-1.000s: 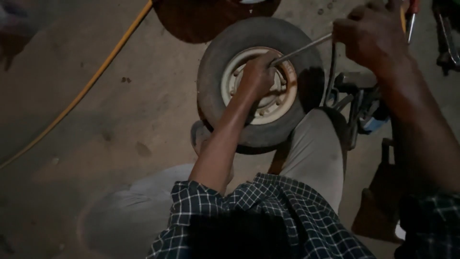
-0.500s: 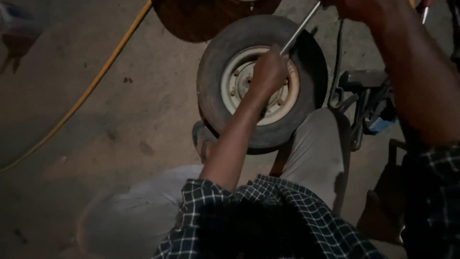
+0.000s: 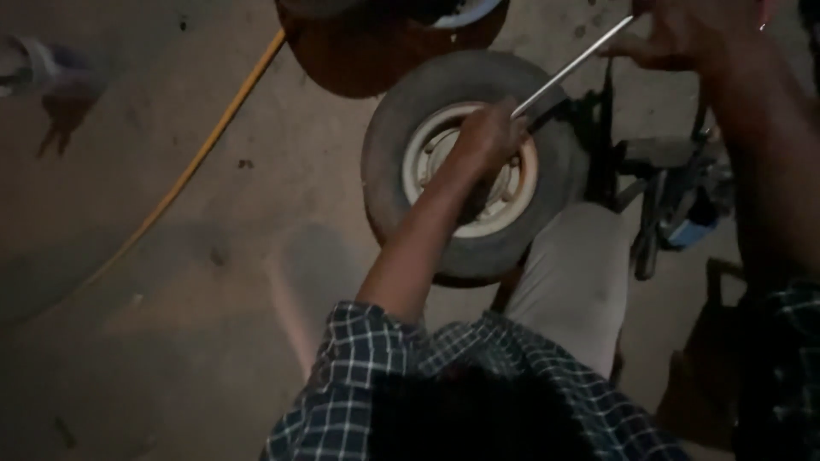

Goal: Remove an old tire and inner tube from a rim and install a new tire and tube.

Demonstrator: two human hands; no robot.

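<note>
— Where's our wheel [image 3: 465, 166]?
— Flat on the floor [image 3: 213, 282], just beyond our knee [image 3: 568, 282].
— And our hands?
— Our left hand [image 3: 489, 135] rests on the rim [image 3: 427, 149], fingers curled around the rod [image 3: 574, 64]'s lower end. Our right hand [image 3: 683, 34] clenches its upper end. A yellow hose [image 3: 201, 154] lies left.

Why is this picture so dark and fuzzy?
Head view: the light is dim, so the floor looks brown and grainy; the left hand on the wheel and the right hand gripping the metal rod are soft-edged; the checked shirt is nearly black.
</note>
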